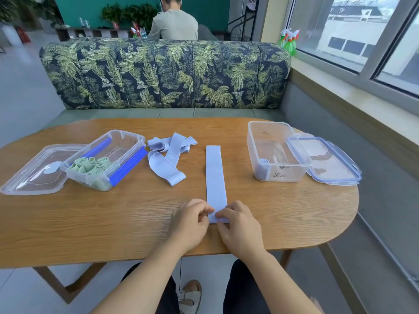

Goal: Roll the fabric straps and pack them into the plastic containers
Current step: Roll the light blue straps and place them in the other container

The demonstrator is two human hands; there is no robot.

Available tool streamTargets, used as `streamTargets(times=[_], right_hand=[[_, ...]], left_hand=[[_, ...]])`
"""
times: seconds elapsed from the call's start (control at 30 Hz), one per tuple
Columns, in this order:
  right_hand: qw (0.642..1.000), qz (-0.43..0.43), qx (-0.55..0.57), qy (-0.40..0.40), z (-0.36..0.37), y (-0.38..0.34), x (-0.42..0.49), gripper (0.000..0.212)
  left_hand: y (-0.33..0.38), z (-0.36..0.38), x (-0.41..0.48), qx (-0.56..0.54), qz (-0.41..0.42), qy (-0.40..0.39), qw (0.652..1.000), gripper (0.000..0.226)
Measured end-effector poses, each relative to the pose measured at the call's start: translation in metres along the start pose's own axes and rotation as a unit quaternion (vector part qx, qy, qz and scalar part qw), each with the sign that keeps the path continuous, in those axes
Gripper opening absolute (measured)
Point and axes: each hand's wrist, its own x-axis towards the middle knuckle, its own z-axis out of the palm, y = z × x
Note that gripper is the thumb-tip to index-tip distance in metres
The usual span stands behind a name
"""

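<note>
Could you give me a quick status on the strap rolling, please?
Left hand and right hand pinch near end of flat blue strap; rest lies unrolled. Right container open, one blue roll inside. Loose strap pile left, not obstructing.

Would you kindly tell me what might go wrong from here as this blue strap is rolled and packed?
1. The left hand and right hand pinch only the near end of the flat blue strap; a crooked start may give a skewed, loose roll.
2. The clear lid lies beside the right container, close to the edge of the table; reaching in with the roll might nudge it off.
</note>
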Motion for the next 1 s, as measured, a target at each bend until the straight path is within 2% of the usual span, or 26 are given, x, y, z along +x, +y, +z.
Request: streamTargets(times=[0.13, 0.27, 0.4, 0.73, 0.87, 1.0], right_hand=[[1.0, -0.019, -0.012, 0.011, 0.005, 0.004, 0.002, 0.015], [1.0, -0.012, 0.019, 0.004, 0.004, 0.007, 0.006, 0.012], [0.996, 0.012, 0.049, -0.074, -0.005, 0.012, 0.02, 0.014], [0.97, 0.046, 0.016, -0.237, -0.02, 0.01, 0.072, 0.019], [0.988, 0.039, -0.025, -0.147, -0.023, 0.011, 0.109, 0.025], [0.987, 0.086, 0.094, -0.103, -0.013, 0.014, 0.147, 0.021]], left_hand=[[-0.003, -0.004, 0.008, -0.004, 0.012, -0.019, 1.0, 0.017], [0.003, -0.009, 0.018, 0.099, 0.057, -0.054, 0.992, 0.032], [0.008, -0.013, 0.034, 0.148, 0.08, -0.092, 0.981, 0.036], [0.015, -0.013, 0.092, 0.202, 0.082, -0.124, 0.968, 0.029], [0.012, -0.013, 0.113, 0.196, 0.093, -0.128, 0.968, 0.03], [0.003, -0.014, 0.118, 0.151, 0.095, -0.12, 0.977, 0.026]])
